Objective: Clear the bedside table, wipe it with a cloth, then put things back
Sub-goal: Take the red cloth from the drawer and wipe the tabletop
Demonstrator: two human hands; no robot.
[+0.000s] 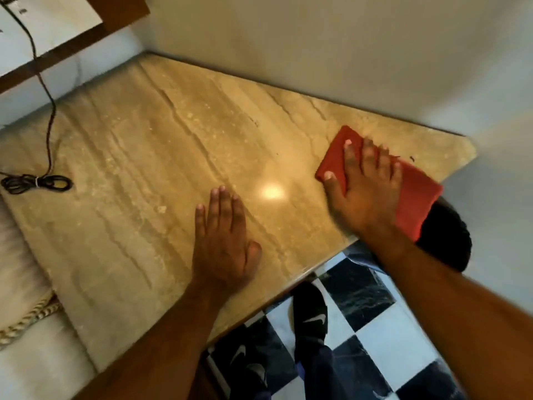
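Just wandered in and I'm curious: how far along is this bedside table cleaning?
Clearing looks nearly done: the marble table top holds only a bundled black cable at its far left edge. Wiping is in hand: the right hand presses a red cloth flat near the right corner, while the left hand rests flat on the stone. Still left: wiping the rest and putting things back; none of those items are in view.

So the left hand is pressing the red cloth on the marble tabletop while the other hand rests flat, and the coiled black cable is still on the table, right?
Not quite: the head view shows the right hand pressing the red cloth on the marble tabletop, while the left hand rests flat. The coiled black cable is on the table.
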